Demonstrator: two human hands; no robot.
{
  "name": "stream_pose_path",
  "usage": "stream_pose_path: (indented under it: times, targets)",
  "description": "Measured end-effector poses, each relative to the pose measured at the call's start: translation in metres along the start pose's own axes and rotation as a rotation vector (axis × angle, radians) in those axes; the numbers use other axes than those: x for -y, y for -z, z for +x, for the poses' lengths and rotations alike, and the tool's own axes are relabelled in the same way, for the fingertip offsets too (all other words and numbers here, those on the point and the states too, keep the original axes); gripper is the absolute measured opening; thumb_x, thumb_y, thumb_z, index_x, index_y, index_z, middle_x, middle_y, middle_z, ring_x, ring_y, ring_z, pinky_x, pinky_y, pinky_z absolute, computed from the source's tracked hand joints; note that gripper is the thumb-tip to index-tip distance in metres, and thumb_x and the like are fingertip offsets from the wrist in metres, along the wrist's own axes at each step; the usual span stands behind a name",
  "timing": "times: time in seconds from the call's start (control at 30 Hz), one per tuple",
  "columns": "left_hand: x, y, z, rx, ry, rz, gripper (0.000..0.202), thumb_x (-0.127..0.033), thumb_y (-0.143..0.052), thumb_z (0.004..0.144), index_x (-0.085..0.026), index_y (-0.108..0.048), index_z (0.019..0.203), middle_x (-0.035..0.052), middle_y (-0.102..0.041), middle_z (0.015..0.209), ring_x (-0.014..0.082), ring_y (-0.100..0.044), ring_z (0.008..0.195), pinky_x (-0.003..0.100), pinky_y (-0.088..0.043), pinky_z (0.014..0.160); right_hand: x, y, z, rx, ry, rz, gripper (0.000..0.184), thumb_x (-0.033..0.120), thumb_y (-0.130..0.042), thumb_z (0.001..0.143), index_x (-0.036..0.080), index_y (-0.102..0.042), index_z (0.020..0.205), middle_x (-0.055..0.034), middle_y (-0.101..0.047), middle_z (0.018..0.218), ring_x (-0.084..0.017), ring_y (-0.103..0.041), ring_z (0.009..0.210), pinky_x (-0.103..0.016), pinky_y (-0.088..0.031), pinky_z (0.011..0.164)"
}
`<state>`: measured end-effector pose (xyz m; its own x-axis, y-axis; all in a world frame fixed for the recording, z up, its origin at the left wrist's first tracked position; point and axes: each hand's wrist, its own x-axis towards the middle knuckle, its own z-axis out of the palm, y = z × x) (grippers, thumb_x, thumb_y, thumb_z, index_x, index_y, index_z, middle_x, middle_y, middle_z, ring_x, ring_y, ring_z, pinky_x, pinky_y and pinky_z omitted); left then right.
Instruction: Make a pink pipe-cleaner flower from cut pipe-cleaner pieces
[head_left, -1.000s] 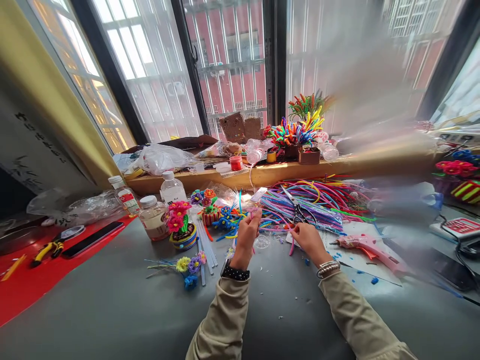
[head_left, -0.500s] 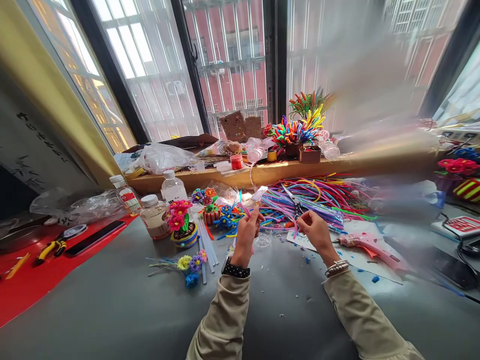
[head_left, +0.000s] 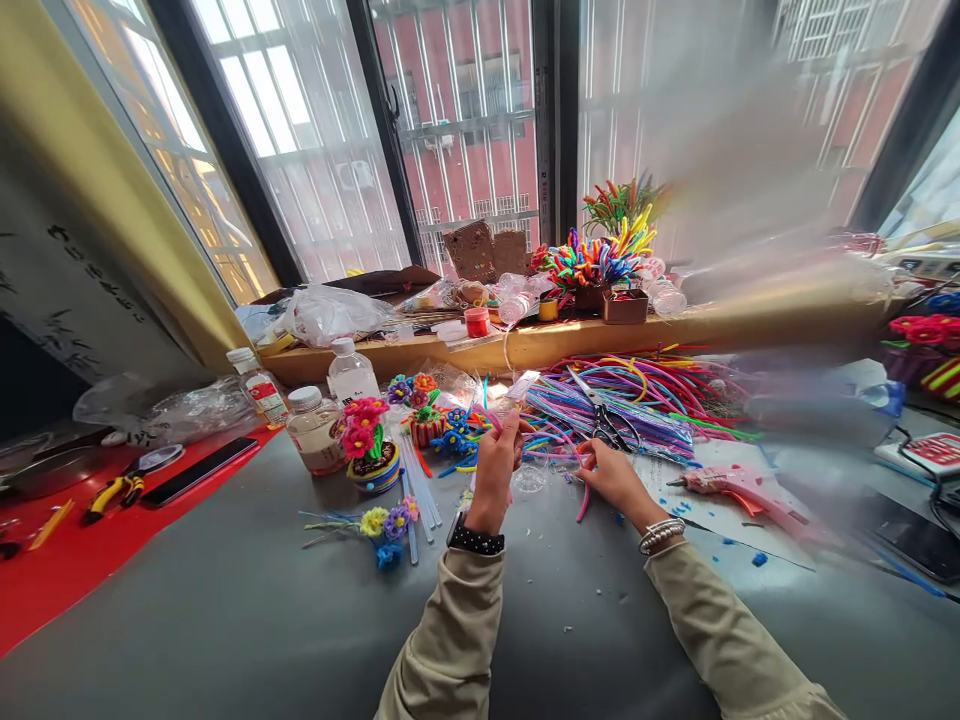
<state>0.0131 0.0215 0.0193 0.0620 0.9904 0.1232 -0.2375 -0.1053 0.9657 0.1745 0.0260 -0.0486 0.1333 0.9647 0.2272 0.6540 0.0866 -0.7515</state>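
Observation:
Over the middle of the table, my left hand (head_left: 499, 470) is closed, thumb up, on pink pipe cleaners that stick out above its fingers. My right hand (head_left: 613, 480) pinches a pink pipe cleaner (head_left: 583, 503), whose end hangs below the fingertips. A strand seems to run between both hands, though the fingers hide part of it. Just behind my right hand, black-handled scissors (head_left: 611, 425) lie on a pile of colourful pipe cleaners (head_left: 660, 385). Below and between the hands is a small clear plastic piece (head_left: 531, 478).
To the left stand a potted pipe-cleaner flower (head_left: 367, 440), bottles (head_left: 352, 372), clear glue sticks (head_left: 421, 485) and loose flowers (head_left: 386, 525). A pink glue gun (head_left: 750, 490) lies right on white paper. Pliers (head_left: 112, 495) and a phone (head_left: 199, 470) rest on red cloth.
My right hand has moved left and slightly down, closer to my left hand, and a pink pipe cleaner end now hangs below it. More of the scissors' handles shows. The view has shifted slightly.

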Motion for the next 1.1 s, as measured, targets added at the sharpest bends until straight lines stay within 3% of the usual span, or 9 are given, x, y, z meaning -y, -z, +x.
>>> stream_pose_path:
  times: [0.07,0.2,0.33,0.4,0.5,0.63,0.83,1.0,1.1]
  targets:
    - [0.000,0.000,0.000,0.006,-0.001,-0.007,0.042,-0.054,-0.051,0.064,-0.013,-0.051,0.057,-0.0089,-0.021,0.040,0.0021,-0.016,0.035,0.021,-0.009,0.037,0.000,0.001,0.000,-0.023,-0.008,0.032,0.018,0.012,-0.058,0.060,0.018,-0.055,0.077,0.0013,-0.059,0.057,-0.015,-0.057,0.054,-0.025,-0.041,0.054]
    - [0.000,0.001,-0.001,-0.003,-0.004,-0.006,0.042,-0.054,-0.051,0.065,-0.013,-0.053,0.059,-0.0086,-0.022,0.040,0.0025,-0.017,0.035,0.021,-0.009,0.037,0.000,0.015,-0.002,-0.149,-0.050,0.157,0.017,0.030,-0.047,0.073,0.017,-0.052,0.082,-0.0047,-0.061,0.069,-0.014,-0.056,0.049,-0.026,-0.043,0.043]
    - [0.001,0.000,-0.001,0.023,-0.025,0.020,0.042,-0.053,-0.050,0.066,-0.012,-0.056,0.064,-0.0081,-0.024,0.041,0.0027,-0.019,0.036,0.021,-0.009,0.037,0.001,0.028,-0.004,-0.390,-0.083,0.528,0.027,0.042,-0.053,0.068,0.018,-0.051,0.079,-0.0030,-0.058,0.063,-0.014,-0.052,0.046,-0.027,-0.042,0.041]
    - [0.002,0.001,0.000,0.041,-0.016,0.035,0.043,-0.053,-0.051,0.066,-0.011,-0.058,0.069,-0.0080,-0.027,0.042,0.0024,-0.019,0.036,0.020,-0.009,0.037,0.004,0.031,-0.004,-0.415,-0.086,0.685,0.030,0.043,-0.057,0.065,0.018,-0.050,0.078,-0.0010,-0.055,0.062,-0.012,-0.048,0.044,-0.025,-0.039,0.039]
    - [0.002,0.001,0.001,0.040,-0.016,0.035,0.044,-0.050,-0.056,0.064,-0.011,-0.059,0.084,-0.0083,-0.031,0.043,0.0021,-0.020,0.036,0.020,-0.010,0.036,0.010,0.034,-0.007,-0.334,-0.084,0.823,0.032,0.044,-0.060,0.063,0.018,-0.051,0.078,0.0008,-0.054,0.061,-0.008,-0.042,0.042,-0.022,-0.033,0.037]
    - [-0.003,0.002,-0.001,-0.001,-0.085,-0.039,0.051,-0.043,-0.062,0.062,-0.014,-0.052,0.103,-0.0093,-0.035,0.044,0.0015,-0.023,0.036,0.018,-0.013,0.037,0.019,0.039,-0.012,-0.098,-0.041,0.817,0.031,0.043,-0.061,0.064,0.017,-0.054,0.079,0.0022,-0.052,0.058,-0.008,-0.041,0.045,-0.021,-0.028,0.039]
    - [-0.010,0.002,-0.003,-0.091,-0.285,-0.162,0.029,-0.038,-0.063,0.063,-0.014,-0.062,0.078,-0.0058,-0.045,0.050,-0.0003,-0.023,0.036,0.018,-0.013,0.036,0.024,0.041,-0.018,0.303,0.031,0.719,0.026,0.039,-0.062,0.065,0.016,-0.057,0.078,0.0047,-0.047,0.054,-0.004,-0.032,0.042,-0.019,-0.019,0.038]
    - [-0.006,0.003,-0.001,-0.107,-0.246,-0.145,0.029,-0.041,-0.063,0.061,-0.013,-0.065,0.068,-0.0043,-0.048,0.050,-0.0004,-0.022,0.036,0.019,-0.012,0.036,0.023,0.042,-0.018,0.283,0.057,0.969,0.021,0.031,-0.059,0.069,0.020,-0.061,0.087,0.0035,-0.052,0.056,-0.004,-0.033,0.041,-0.020,-0.020,0.037]
    - [-0.003,0.004,0.000,-0.088,-0.155,-0.108,0.035,-0.044,-0.064,0.059,-0.012,-0.066,0.070,-0.0036,-0.048,0.048,0.0001,-0.022,0.036,0.019,-0.011,0.036,0.024,0.045,-0.018,0.198,0.062,1.186,0.018,0.028,-0.053,0.071,0.022,-0.064,0.084,-0.0016,-0.064,0.077,-0.006,-0.044,0.047,-0.021,-0.029,0.040]
